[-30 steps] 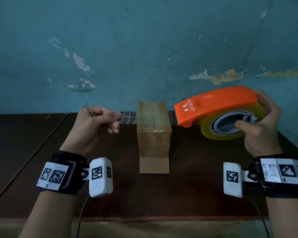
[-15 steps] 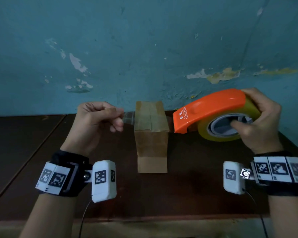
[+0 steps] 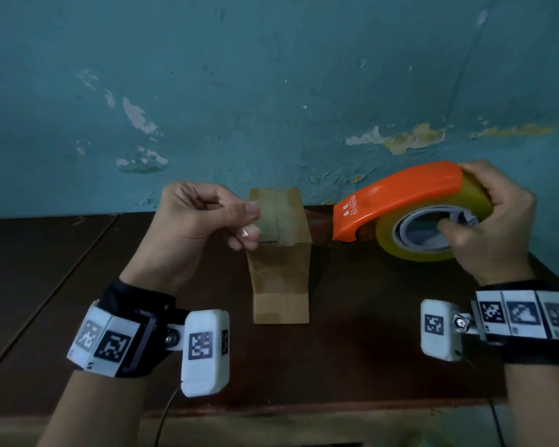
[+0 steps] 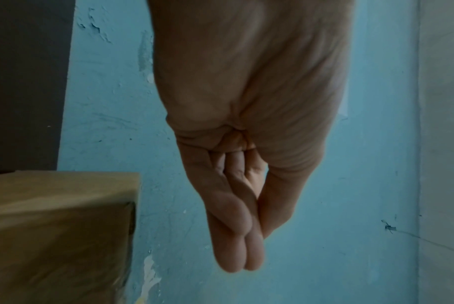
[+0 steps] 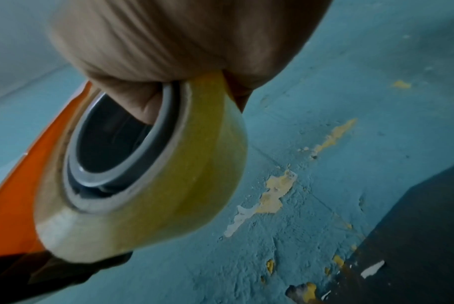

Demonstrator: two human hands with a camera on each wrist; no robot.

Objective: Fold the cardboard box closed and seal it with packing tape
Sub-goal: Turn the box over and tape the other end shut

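Observation:
A small brown cardboard box (image 3: pixel 279 272) stands upright mid-table, flaps folded shut. My left hand (image 3: pixel 250 221) pinches the free end of a clear tape strip (image 3: pixel 268 222) at the box's top left edge. The strip runs across the box top to the orange tape dispenser (image 3: pixel 397 198). My right hand (image 3: pixel 459 201) grips that dispenser just right of the box, thumb inside the core of the yellowish tape roll (image 3: pixel 433 254). In the left wrist view my fingers (image 4: pixel 241 236) are pressed together beside the box (image 4: pixel 57 226). The right wrist view shows the roll (image 5: pixel 194 164) in my grip.
The dark brown wooden table (image 3: pixel 352 350) runs back to a teal wall (image 3: pixel 271 91) with peeling paint directly behind the box. A seam in the tabletop (image 3: pixel 62 275) crosses the left side. The table's front edge (image 3: pixel 304 411) lies just below my wrists.
My left hand has moved right with the tape end, from well left of the box to its top left edge. The dispenser has stayed about where it was.

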